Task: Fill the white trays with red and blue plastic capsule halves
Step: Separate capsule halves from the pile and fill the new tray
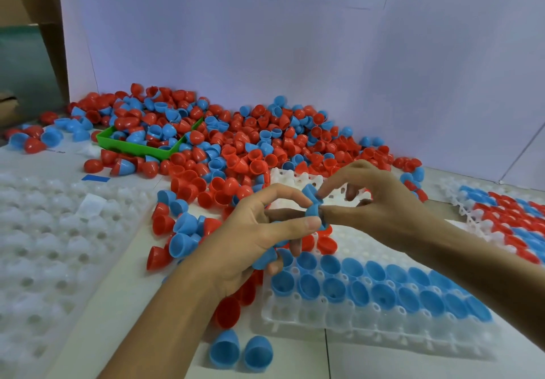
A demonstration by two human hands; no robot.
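Over the half-filled white tray point(295, 316), the left hand point(250, 237) and right hand point(374, 201) both pinch nested blue halves point(313, 201), probably separating them for empty pockets.

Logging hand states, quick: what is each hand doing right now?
Left hand: pinching a blue capsule half, with another blue half tucked under its lower fingers.
Right hand: fingertips pinching the same blue capsule half.

A green tray point(129, 144) sits toward my table's far left; blue tape point(95, 178) lies nearer; a white board point(265, 39) stands behind.
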